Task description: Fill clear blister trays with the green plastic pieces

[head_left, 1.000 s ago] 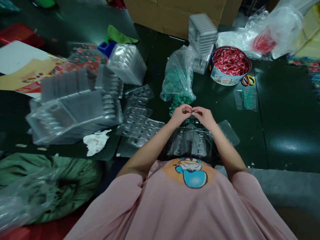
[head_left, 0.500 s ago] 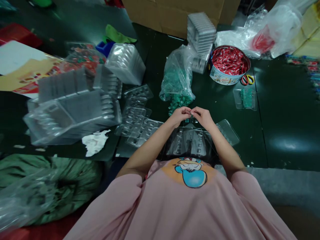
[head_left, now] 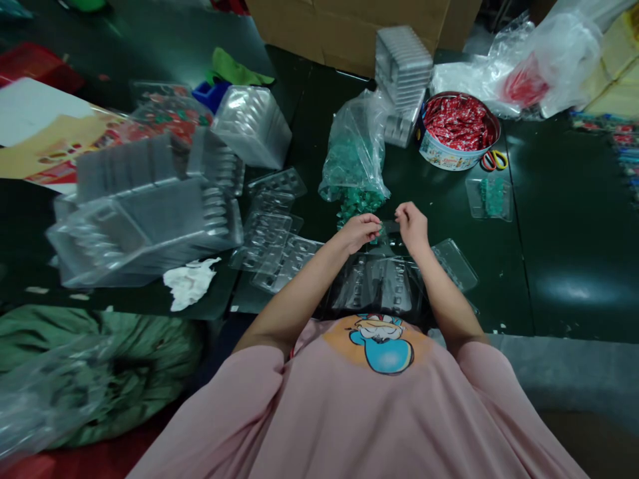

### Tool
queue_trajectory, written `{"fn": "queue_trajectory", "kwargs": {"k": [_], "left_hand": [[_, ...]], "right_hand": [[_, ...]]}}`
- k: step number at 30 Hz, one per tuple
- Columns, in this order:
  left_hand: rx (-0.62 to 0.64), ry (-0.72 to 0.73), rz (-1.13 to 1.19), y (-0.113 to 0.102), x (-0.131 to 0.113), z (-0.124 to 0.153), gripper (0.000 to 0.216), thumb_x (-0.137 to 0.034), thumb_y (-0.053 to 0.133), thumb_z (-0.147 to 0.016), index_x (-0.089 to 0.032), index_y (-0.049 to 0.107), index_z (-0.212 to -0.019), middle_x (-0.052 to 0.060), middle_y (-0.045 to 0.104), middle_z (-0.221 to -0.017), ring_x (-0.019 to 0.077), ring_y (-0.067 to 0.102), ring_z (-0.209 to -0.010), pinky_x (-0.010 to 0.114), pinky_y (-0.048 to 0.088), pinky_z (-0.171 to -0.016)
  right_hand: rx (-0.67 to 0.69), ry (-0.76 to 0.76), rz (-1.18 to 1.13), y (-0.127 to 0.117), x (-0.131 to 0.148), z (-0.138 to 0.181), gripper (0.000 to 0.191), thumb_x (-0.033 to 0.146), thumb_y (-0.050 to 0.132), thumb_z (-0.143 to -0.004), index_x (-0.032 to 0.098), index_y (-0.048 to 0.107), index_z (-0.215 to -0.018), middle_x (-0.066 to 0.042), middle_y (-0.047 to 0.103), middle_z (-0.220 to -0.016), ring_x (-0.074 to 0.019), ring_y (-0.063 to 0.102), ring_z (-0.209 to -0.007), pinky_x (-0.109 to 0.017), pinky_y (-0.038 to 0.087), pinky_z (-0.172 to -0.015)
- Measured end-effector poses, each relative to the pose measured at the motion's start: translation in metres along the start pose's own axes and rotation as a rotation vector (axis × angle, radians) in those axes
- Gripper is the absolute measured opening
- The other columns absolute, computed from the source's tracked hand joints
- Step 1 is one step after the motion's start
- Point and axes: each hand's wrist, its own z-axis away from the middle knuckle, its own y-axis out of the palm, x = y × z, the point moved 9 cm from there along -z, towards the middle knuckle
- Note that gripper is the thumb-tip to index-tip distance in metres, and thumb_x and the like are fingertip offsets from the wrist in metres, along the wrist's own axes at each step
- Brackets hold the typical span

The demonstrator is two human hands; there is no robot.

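My left hand [head_left: 361, 231] is closed, its fingertips pressed together by a small clear-green bit at the front of the green pile. What it pinches is too small to name. To the right, a short gap away, my right hand [head_left: 413, 227] is raised with its fingers curled in. Anything inside them cannot be made out. Just beyond the left hand, green translucent pieces [head_left: 360, 201] spill from the mouth of a clear plastic bag [head_left: 355, 143]. Below and between my wrists lie clear moulded plastic trays [head_left: 379, 283], partly hidden by my forearms.
Stacks of clear trays [head_left: 150, 226] stand at the left, beside loose flat trays [head_left: 267, 229]. A round tin [head_left: 452, 158] of red wrapped packets, scissors [head_left: 494, 159] and a tray holding green pieces [head_left: 493, 196] sit at the right. A cardboard box [head_left: 344, 30] stands behind.
My right hand has parted from the left, moving right and slightly up, where before their fingertips met. The left hand has hardly moved.
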Motion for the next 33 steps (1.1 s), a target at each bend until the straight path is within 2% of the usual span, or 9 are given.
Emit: {"fn": "queue_trajectory", "kwargs": {"k": [2, 5, 7, 12, 15, 17, 22, 26, 33], "left_hand": [[-0.008, 0.003, 0.012, -0.002, -0.001, 0.001, 0.019, -0.013, 0.073, -0.063, -0.015, 0.056, -0.072, -0.004, 0.056, -0.057, 0.0069, 0.054, -0.053, 0.018, 0.039, -0.054], [-0.049, 0.053, 0.035, -0.007, -0.004, 0.001, 0.021, -0.015, 0.075, -0.062, -0.015, 0.056, -0.072, -0.004, 0.057, -0.059, 0.0071, 0.056, -0.055, 0.017, 0.039, -0.053], [-0.069, 0.093, 0.043, -0.009, -0.005, 0.000, 0.024, -0.017, 0.078, -0.061, -0.015, 0.058, -0.073, -0.003, 0.058, -0.062, 0.0074, 0.057, -0.057, 0.018, 0.040, -0.053], [-0.015, 0.100, 0.029, -0.006, -0.004, 0.001, 0.029, -0.023, 0.083, -0.061, -0.013, 0.064, -0.080, 0.000, 0.064, -0.069, 0.0084, 0.060, -0.062, 0.020, 0.045, -0.060], [0.001, 0.088, 0.023, -0.006, -0.004, 0.003, 0.030, -0.022, 0.084, -0.061, -0.013, 0.066, -0.083, 0.002, 0.066, -0.073, 0.0091, 0.061, -0.065, 0.021, 0.046, -0.063], [-0.016, 0.085, -0.003, -0.007, -0.004, 0.005, 0.027, -0.019, 0.083, -0.061, -0.013, 0.068, -0.082, 0.002, 0.066, -0.070, 0.0085, 0.060, -0.063, 0.021, 0.045, -0.061], [-0.021, 0.039, -0.014, -0.007, -0.003, 0.005, 0.022, -0.016, 0.082, -0.060, -0.012, 0.069, -0.077, 0.001, 0.064, -0.064, 0.0083, 0.058, -0.060, 0.019, 0.042, -0.056], [0.013, -0.008, -0.028, -0.006, -0.001, 0.006, 0.022, -0.016, 0.082, -0.058, -0.011, 0.069, -0.075, 0.002, 0.065, -0.063, 0.0090, 0.059, -0.059, 0.020, 0.042, -0.055], [-0.014, -0.020, -0.053, -0.009, -0.001, 0.008, 0.022, -0.016, 0.082, -0.059, -0.011, 0.069, -0.076, 0.003, 0.065, -0.063, 0.0104, 0.060, -0.060, 0.022, 0.043, -0.057]], "right_hand": [[-0.007, 0.050, -0.055, -0.006, -0.004, -0.001, 0.025, 0.036, 0.040, -0.093, 0.020, 0.058, -0.085, -0.001, 0.062, -0.078, -0.0142, 0.060, -0.073, -0.026, 0.046, -0.074], [0.160, 0.016, -0.137, 0.006, 0.006, 0.004, 0.023, 0.040, 0.052, -0.088, 0.020, 0.062, -0.083, -0.001, 0.065, -0.076, -0.0147, 0.060, -0.073, -0.026, 0.046, -0.073], [0.220, 0.014, -0.162, 0.013, 0.009, 0.009, 0.020, 0.038, 0.060, -0.082, 0.019, 0.065, -0.084, 0.000, 0.066, -0.075, -0.0145, 0.060, -0.071, -0.026, 0.046, -0.070], [0.177, 0.054, -0.133, 0.019, -0.001, 0.014, 0.014, 0.032, 0.062, -0.079, 0.020, 0.068, -0.082, 0.001, 0.067, -0.075, -0.0138, 0.060, -0.071, -0.026, 0.046, -0.071], [0.197, 0.055, -0.139, 0.021, -0.002, 0.014, 0.013, 0.031, 0.063, -0.080, 0.019, 0.068, -0.084, 0.001, 0.068, -0.076, -0.0142, 0.061, -0.072, -0.027, 0.048, -0.073], [0.214, 0.009, -0.118, 0.020, 0.005, 0.014, 0.015, 0.029, 0.062, -0.082, 0.020, 0.069, -0.091, -0.001, 0.069, -0.081, -0.0152, 0.063, -0.076, -0.029, 0.050, -0.075], [0.297, -0.272, 0.011, 0.017, 0.041, 0.017, 0.029, 0.022, 0.049, -0.092, 0.022, 0.068, -0.114, -0.008, 0.068, -0.111, -0.0186, 0.063, -0.102, -0.033, 0.050, -0.091], [0.366, -0.349, 0.097, 0.022, 0.045, 0.019, 0.028, 0.024, 0.046, -0.096, 0.021, 0.071, -0.108, -0.009, 0.070, -0.105, -0.0198, 0.064, -0.100, -0.034, 0.050, -0.092], [0.306, -0.394, 0.229, 0.026, 0.036, 0.019, 0.027, 0.028, 0.043, -0.099, 0.019, 0.068, -0.095, -0.009, 0.066, -0.092, -0.0197, 0.061, -0.090, -0.031, 0.047, -0.085]]}}
